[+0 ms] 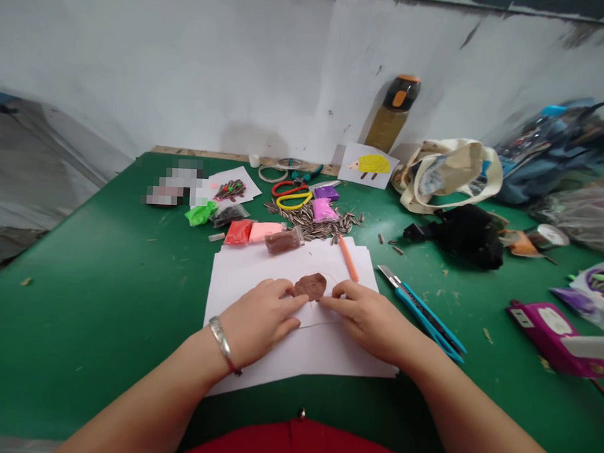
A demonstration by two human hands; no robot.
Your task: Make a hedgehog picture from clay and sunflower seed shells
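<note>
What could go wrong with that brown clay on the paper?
The brown clay could stick to the white paper and tear if the left hand and right hand pull it up too fast. The right hand is also near a blue craft knife with its metal tip showing, so reaching that way might mean a cut.

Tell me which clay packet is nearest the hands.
The brown clay packet in a clear bag, at the paper's edge; the red and pink packets sit farther from the left hand and right hand.
</note>
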